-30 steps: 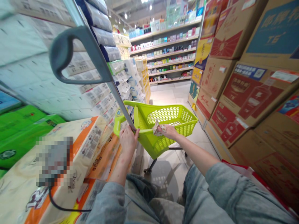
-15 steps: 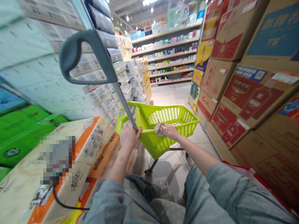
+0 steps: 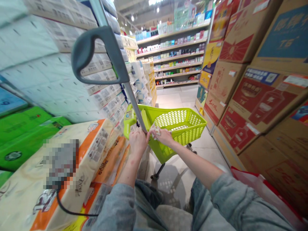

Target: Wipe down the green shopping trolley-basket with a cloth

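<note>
A lime-green shopping cart (image 3: pixel 180 136) with a slatted basket stands in front of me. From it a grey metal pole (image 3: pixel 133 99) rises, tilted to the left, with a dark grey loop handle (image 3: pixel 99 55) on it. My left hand (image 3: pixel 138 141) is closed at the foot of the pole, where the near rim of the cart is; its fingertips are partly hidden. My right hand (image 3: pixel 164 137) pinches a crumpled white tissue (image 3: pixel 154 131) against the rim, just right of the pole and close to my left thumb. The basket's visible inside shows its green floor.
Stacked tissue packs (image 3: pixel 79 154) crowd the left side, with a dark cable (image 3: pixel 69 211) over them. Cardboard cartons (image 3: pixel 260 99) are piled along the right. Shelves of small boxes (image 3: pixel 178 51) close the aisle behind. A red-edged bag (image 3: pixel 262 192) is at lower right.
My right hand has moved left with the tissue, from the basket's side to beside the pole. The pole and loop handle have shifted right in view. My left hand stays at the pole's foot.
</note>
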`<act>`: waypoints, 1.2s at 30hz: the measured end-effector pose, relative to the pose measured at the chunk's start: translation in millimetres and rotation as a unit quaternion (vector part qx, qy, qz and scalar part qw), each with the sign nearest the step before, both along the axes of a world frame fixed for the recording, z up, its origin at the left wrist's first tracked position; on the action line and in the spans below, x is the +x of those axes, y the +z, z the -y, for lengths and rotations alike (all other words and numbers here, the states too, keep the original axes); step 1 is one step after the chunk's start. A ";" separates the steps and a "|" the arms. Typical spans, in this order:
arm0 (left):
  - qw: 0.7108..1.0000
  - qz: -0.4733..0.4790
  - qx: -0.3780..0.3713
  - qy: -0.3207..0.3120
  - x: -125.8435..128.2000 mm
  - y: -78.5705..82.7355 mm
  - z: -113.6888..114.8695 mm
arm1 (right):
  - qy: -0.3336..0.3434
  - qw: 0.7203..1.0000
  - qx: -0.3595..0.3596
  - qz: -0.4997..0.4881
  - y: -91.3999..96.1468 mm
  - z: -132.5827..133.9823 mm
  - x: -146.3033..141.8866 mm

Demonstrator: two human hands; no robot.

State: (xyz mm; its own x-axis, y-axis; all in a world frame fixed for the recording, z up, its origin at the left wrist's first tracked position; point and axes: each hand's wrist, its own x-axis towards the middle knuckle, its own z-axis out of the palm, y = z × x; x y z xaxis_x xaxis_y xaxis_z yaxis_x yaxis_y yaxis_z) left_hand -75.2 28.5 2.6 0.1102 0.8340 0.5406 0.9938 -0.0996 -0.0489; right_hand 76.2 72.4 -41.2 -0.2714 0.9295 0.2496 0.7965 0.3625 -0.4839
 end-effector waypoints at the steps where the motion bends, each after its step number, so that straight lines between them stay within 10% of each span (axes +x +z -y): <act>1: 1.000 0.002 0.001 0.001 0.9 0.0 0.1 | -0.004 1.000 0.019 -0.006 0.9 2.3 -9.1; 7: 1.000 0.009 0.005 -0.012 1.8 1.1 1.2 | 0.022 0.995 0.078 -0.052 -13.4 1.7 -12.6; 21: 1.000 -0.001 0.006 -0.006 -2.7 -2.0 -1.1 | -0.098 0.990 0.098 0.006 -78.0 -39.4 127.7; 36: 1.000 0.000 0.027 0.006 -4.0 -3.0 0.6 | -0.146 0.984 0.102 -0.025 -86.6 -34.7 113.4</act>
State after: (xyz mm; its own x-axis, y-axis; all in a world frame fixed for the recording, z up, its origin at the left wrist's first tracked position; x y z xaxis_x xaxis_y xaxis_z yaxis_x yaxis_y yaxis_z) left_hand -79.1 27.9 -0.4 0.0997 0.8055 0.5841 0.9950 -0.0844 -0.0535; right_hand 189.7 107.1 -127.8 0.0179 0.8954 0.4450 0.8581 0.2147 -0.4664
